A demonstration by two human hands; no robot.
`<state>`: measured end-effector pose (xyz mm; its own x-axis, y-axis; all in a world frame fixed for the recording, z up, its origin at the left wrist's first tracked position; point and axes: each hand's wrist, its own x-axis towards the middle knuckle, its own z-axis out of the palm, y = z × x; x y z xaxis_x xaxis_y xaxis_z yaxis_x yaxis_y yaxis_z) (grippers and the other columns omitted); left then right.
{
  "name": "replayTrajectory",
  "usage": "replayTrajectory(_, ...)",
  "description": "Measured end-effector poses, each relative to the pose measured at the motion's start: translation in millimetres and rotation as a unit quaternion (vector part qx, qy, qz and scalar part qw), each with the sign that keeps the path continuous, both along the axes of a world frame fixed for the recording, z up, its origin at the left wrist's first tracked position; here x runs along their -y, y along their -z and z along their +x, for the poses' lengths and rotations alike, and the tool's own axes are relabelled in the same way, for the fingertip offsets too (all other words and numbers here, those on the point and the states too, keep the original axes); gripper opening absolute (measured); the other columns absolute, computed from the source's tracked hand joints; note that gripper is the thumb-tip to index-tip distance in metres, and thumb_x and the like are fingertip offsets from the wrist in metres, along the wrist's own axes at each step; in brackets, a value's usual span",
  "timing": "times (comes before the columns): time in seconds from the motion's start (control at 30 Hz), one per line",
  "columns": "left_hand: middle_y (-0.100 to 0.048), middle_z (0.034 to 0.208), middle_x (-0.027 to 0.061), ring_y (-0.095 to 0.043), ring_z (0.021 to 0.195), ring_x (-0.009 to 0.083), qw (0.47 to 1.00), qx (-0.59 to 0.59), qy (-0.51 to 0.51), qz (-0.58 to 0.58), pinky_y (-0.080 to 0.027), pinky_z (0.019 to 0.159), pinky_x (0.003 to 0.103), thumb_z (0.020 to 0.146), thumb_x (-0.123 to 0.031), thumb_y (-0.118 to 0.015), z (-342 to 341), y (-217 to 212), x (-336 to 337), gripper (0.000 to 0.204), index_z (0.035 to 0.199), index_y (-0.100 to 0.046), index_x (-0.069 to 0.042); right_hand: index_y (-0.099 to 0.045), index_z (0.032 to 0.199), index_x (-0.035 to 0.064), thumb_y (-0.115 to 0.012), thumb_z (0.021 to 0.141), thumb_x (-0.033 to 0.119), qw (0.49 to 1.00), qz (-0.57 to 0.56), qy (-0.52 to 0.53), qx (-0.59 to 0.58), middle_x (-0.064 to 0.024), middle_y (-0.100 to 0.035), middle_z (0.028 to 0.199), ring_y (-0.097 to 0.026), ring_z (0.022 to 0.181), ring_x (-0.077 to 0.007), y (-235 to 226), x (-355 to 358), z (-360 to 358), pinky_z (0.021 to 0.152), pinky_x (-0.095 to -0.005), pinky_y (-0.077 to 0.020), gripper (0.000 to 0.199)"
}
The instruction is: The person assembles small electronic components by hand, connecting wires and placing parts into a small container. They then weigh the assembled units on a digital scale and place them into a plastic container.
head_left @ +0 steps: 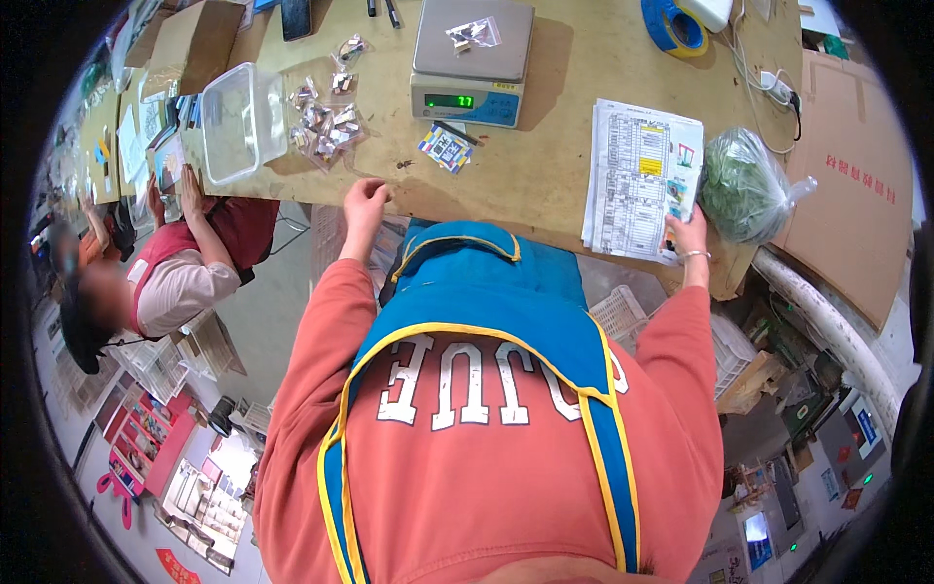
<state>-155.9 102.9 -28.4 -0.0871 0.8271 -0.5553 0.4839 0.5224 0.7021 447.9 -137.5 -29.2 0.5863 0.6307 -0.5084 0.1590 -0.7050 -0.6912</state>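
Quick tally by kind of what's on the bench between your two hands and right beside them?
Digital scale: 1
Small clear bag on the scale: 1
Stack of printed sheets, under the right hand: 1
Bag of green stuff: 1
Small patterned card, near the left hand: 1
Total: 5

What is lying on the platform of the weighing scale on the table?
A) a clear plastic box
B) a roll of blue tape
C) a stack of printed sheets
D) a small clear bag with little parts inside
D: a small clear bag of little parts lies on the scale, whose platform holds nothing else.
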Motion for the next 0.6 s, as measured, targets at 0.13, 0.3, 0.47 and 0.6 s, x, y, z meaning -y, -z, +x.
replayTrajectory(0.13, -0.068, 0.123, 0.011, -0.067, 0.11, 0.0187, 0.975, 0.175, 0.084, -0.11, -0.052, 0.087, 0.031, 0.092, -0.025, -0.074, 60, -32, 10, 0.051, 0.135, -0.057, -0.003, -0.063, 0.124, -0.0021, -0.072, 0.082, -0.004, 0.985, 0.05, -0.063, -0.151, -0.0052, -0.072, 0.107, -0.066, 0.092, -0.0115, -78, -19, -12, 0.085, -0.0289, -0.0531, 0.043)
replayTrajectory(0.3, -0.064, 0.131, 0.0124, -0.06, 0.121, 0.0206, 0.915, 0.354, 0.14, -0.133, -0.048, 0.103, 0.038, 0.09, -0.025, -0.077, 120, -53, 19, 0.061, 0.141, -0.051, -0.003, -0.064, 0.115, 0.0005, -0.071, 0.082, -0.001, 0.938, -0.106, -0.29, -0.159, -0.0047, -0.066, 0.094, -0.062, 0.085, -0.016, -121, -102, -62, 0.081, -0.0318, -0.0515, 0.034)
replayTrajectory(0.47, -0.07, 0.118, 0.0095, -0.066, 0.105, 0.0168, 0.935, 0.243, 0.185, -0.181, -0.053, 0.094, 0.034, 0.092, -0.008, -0.074, 127, -37, 35, 0.043, 0.13, -0.057, 0.002, -0.063, 0.115, -0.0015, -0.069, 0.081, 0.001, 0.864, -0.029, -0.488, -0.119, -0.014, -0.07, 0.104, -0.063, 0.096, -0.0247, -88, -175, -110, 0.088, -0.035, -0.0504, 0.034)
replayTrajectory(0.6, -0.071, 0.115, 0.0078, -0.068, 0.101, 0.0153, 0.947, 0.255, 0.087, -0.177, -0.055, 0.085, 0.031, 0.095, -0.011, -0.07, 116, -35, 52, 0.041, 0.132, -0.055, -0.002, -0.062, 0.124, 0.0034, -0.069, 0.082, -0.001, 0.912, -0.101, -0.374, -0.137, -0.0088, -0.07, 0.103, -0.065, 0.092, -0.0173, -75, -169, -85, 0.085, -0.0332, -0.0524, 0.043)
